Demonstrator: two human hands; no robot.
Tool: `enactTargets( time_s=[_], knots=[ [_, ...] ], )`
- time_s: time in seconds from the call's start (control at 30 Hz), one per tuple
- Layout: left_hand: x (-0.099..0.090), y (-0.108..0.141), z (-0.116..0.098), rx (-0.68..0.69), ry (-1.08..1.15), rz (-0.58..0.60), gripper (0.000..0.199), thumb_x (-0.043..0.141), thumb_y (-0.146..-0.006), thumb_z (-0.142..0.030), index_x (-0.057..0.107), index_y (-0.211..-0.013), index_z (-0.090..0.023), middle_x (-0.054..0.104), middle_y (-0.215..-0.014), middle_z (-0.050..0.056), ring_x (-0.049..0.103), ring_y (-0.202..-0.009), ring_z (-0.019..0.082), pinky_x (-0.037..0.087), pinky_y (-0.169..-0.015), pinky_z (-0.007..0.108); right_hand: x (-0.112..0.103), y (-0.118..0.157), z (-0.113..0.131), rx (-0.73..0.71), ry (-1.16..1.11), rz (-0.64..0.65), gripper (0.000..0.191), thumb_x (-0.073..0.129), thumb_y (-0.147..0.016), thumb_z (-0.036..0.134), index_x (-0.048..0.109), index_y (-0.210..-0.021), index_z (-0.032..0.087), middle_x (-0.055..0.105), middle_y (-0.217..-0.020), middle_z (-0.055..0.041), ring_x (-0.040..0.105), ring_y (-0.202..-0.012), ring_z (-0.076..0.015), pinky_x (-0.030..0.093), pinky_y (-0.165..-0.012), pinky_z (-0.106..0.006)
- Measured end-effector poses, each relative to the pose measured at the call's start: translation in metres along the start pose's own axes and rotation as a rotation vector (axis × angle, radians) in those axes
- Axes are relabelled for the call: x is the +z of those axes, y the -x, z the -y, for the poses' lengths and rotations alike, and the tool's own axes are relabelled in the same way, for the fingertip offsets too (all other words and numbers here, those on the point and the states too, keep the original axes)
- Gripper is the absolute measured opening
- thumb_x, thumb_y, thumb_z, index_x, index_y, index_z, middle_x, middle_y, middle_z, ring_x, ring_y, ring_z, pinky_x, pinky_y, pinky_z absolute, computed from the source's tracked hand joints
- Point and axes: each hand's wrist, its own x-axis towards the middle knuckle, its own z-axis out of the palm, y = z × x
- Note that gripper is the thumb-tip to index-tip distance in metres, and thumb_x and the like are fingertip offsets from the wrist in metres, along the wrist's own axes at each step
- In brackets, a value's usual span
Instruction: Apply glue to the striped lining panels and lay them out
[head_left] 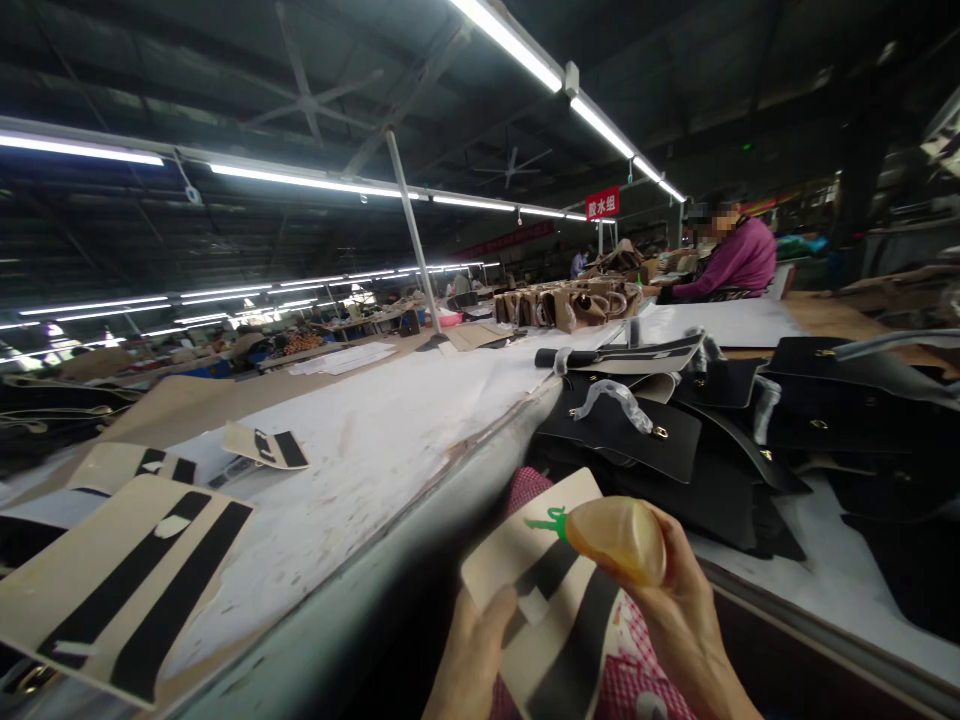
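My left hand (pixel 480 640) grips the left edge of a cream panel (pixel 499 555) with black stripes, thumb on top, above my lap. In my right hand (pixel 679 590) is a squeeze bottle (pixel 619 540) of amber liquid, tilted to the left. Its green nozzle (pixel 551 523) points over the upper part of the panel. Whether the tip touches the surface I cannot tell. A similar striped panel (pixel 86 560) lies at the left, with smaller striped pieces (pixel 266 446) behind it.
Black bag parts (pixel 637 435) with plastic-wrapped handles are piled on the right. A white-covered table (pixel 360 430) stretches away on the left, its edge beside my lap. Brown bags (pixel 566 305) stand farther back. A person in a purple top (pixel 739 260) sits at the back right.
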Motion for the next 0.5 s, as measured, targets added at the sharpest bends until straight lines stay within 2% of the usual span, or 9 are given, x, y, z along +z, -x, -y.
enactTargets(
  time_s=[0.1,0.2,0.27,0.4,0.5],
  knots=[
    [-0.009,-0.004,0.006,-0.061,-0.014,-0.062,0.05,0.067,-0.084,-0.029,0.05,-0.127,-0.012,0.07,-0.12,0.016,0.067,-0.11,0.03,0.053,-0.093,0.039,0.0,-0.005,-0.004,0.145,-0.091,-0.02,0.063,0.091,-0.051,0.034,0.063,-0.107,0.027,0.065,-0.099,0.0002,0.061,-0.083,-0.0166,0.053,-0.072,-0.025],
    [-0.006,-0.008,0.01,-0.037,0.027,-0.034,0.049,0.073,-0.075,-0.024,0.057,-0.12,-0.011,0.074,-0.108,0.013,0.07,-0.101,0.03,0.055,-0.085,0.037,0.001,-0.005,-0.005,0.216,-0.135,-0.01,0.066,0.091,-0.049,0.034,0.062,-0.108,0.026,0.065,-0.096,0.0007,0.059,-0.082,-0.0162,0.051,-0.071,-0.024],
    [-0.005,-0.012,0.014,-0.008,0.049,-0.018,0.051,0.075,-0.071,-0.023,0.059,-0.118,-0.011,0.075,-0.106,0.012,0.071,-0.1,0.03,0.055,-0.084,0.036,0.004,-0.003,-0.006,0.238,-0.142,-0.005,0.067,0.091,-0.048,0.035,0.062,-0.108,0.026,0.066,-0.096,0.0004,0.06,-0.083,-0.0166,0.051,-0.07,-0.024],
    [-0.008,-0.016,0.019,0.021,0.064,-0.085,0.058,0.076,-0.069,-0.024,0.058,-0.123,-0.012,0.074,-0.11,0.013,0.07,-0.104,0.03,0.054,-0.086,0.035,0.007,0.003,-0.004,0.263,-0.121,-0.012,0.067,0.092,-0.046,0.034,0.063,-0.107,0.026,0.065,-0.091,0.0012,0.059,-0.077,-0.0156,0.051,-0.063,-0.023],
    [-0.009,-0.012,0.013,0.031,0.083,-0.096,0.06,0.074,-0.071,-0.026,0.057,-0.127,-0.012,0.075,-0.109,0.014,0.07,-0.102,0.031,0.055,-0.086,0.038,0.006,0.011,-0.002,0.188,-0.093,-0.006,0.068,0.093,-0.042,0.027,0.064,-0.104,0.027,0.066,-0.094,0.0001,0.061,-0.076,-0.0179,0.053,-0.06,-0.025]
  ],
)
